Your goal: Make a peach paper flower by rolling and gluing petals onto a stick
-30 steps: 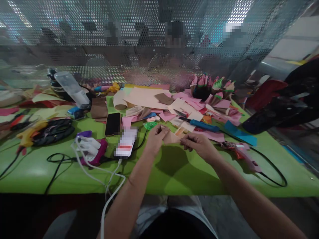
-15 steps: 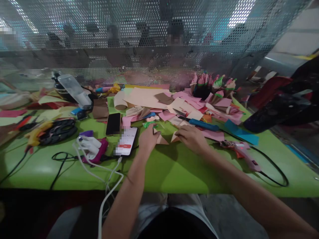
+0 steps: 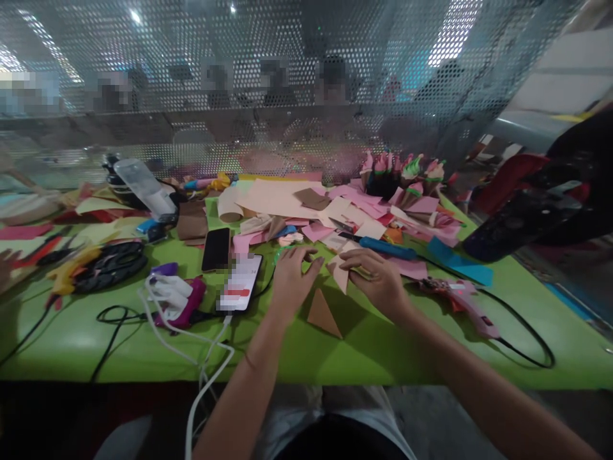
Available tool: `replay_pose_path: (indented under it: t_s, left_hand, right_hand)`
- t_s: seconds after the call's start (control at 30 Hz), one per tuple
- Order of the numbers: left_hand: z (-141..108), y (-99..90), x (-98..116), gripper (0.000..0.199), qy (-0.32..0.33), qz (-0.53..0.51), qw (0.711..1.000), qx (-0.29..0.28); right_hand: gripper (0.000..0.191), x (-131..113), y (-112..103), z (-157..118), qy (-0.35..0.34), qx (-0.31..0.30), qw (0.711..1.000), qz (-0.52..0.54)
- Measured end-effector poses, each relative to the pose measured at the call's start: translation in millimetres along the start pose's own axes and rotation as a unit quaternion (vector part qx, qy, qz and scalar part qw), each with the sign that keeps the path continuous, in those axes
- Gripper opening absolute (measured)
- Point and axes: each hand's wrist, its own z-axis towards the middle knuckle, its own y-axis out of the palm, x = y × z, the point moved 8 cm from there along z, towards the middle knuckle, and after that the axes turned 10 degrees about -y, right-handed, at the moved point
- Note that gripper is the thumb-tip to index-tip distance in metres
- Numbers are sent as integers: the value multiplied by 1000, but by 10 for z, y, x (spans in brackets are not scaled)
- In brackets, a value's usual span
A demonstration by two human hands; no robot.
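Observation:
My right hand (image 3: pixel 376 278) pinches a small pale peach paper piece (image 3: pixel 340 276), held up over the green table (image 3: pixel 383 358). Beside it, to the left, my left hand (image 3: pixel 297 275) has its thumb and fingers apart with nothing between them. A tan paper triangle (image 3: pixel 324 314) lies on the table just below and between both hands. Beyond my left hand are bits of green and pink material (image 3: pixel 290 239), partly covered by the fingers.
Cut paper sheets (image 3: pixel 272 195) pile up along the back. A blue-handled tool (image 3: pixel 387 248) and a pink glue gun (image 3: pixel 472 308) lie to the right. Two phones, a charging block (image 3: pixel 179 300) with white cables and a yellow glue gun (image 3: pixel 71 262) lie left. Paper cones (image 3: pixel 414 167) stand at back right.
One paper triangle has left my left hand and now lies on the table. My left hand has opened. The right hand still holds its paper piece, now turned more upright.

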Motion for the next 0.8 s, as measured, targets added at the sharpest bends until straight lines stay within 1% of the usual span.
replay_pose_path:
  t_s: [0.03, 0.07, 0.13, 0.2, 0.23, 0.27, 0.33, 0.37, 0.43, 0.5, 0.57, 0.63, 0.7, 0.73, 0.8]
  left_hand:
    - [-4, -2, -5, 22, -3, -15, 1000, -2]
    - [-6, 22, -22, 25, -14, -38, 999, -18]
    - [-13, 136, -74, 31, -50, -108, 989, -82]
    - [-34, 270, -104, 35, -86, -200, 964, -151]
    - [-41, 316, -110, 35, -99, -245, 949, -172]
    - [-43, 343, -115, 36, -110, -284, 935, -181]
    - [-39, 365, -148, 38, -139, -340, 913, -178]
    - [-37, 371, -174, 39, -156, -357, 905, -170]
    - [-32, 370, -227, 39, -184, -377, 896, -148]
    - [-23, 355, -261, 36, -193, -384, 895, -118]
    - [-16, 340, -274, 34, -189, -388, 898, -90]
    - [-11, 343, -277, 34, -183, -389, 900, -76]
    - [-6, 350, -281, 35, -180, -388, 901, -71]
    - [-3, 349, -285, 36, -179, -387, 902, -69]
    - [4, 345, -293, 37, -179, -383, 904, -68]
  right_hand:
    - [14, -10, 15, -8, -4, -4, 1000, -3]
    - [14, -20, 35, -16, -10, -9, 1000, -6]
    - [14, -48, 82, -29, -30, -19, 999, -10]
    - [14, -91, 144, -40, -58, -38, 998, -5]
    - [15, -119, 174, -45, -72, -49, 996, -1]
    - [16, -145, 195, -50, -83, -58, 995, 3]
    - [20, -169, 189, -54, -82, -58, 995, 3]
    - [22, -161, 158, -52, -67, -46, 997, 1]
    - [26, -94, 68, -55, -10, -7, 1000, 3]
    - [35, 28, 42, -76, 69, 5, 997, 35]
    - [39, 158, 135, -115, 146, -31, 985, 88]
    - [35, 248, 291, -163, 194, -92, 968, 128]
    - [35, 294, 422, -195, 206, -135, 958, 149]
    - [34, 306, 464, -199, 203, -141, 956, 160]
    - [30, 330, 504, -203, 197, -132, 954, 182]
